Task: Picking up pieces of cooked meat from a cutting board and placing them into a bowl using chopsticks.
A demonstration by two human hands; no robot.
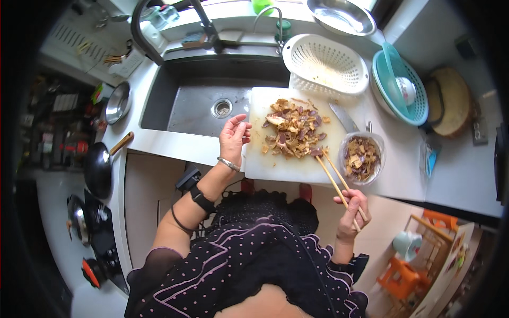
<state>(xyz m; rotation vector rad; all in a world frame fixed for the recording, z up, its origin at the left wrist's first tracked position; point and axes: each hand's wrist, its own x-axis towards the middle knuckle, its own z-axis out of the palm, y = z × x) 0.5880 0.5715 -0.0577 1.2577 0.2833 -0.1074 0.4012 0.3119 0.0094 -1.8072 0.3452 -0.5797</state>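
Observation:
A pile of chopped brown and purplish food pieces lies on a white cutting board beside the sink. My right hand is closed on a pair of wooden chopsticks, whose tips touch the pile's lower right edge. Right of the board, a bowl in clear plastic holds more of the same pieces. Behind it a knife lies with its blade on the board, its handle partly hidden. My left hand hovers at the board's left edge, fingers loosely curled, holding nothing.
The dark sink lies to the left. A white strainer basket stands behind the board, with teal basins further right. A steel bowl and a black pan are at the far left. Below right is an orange stool.

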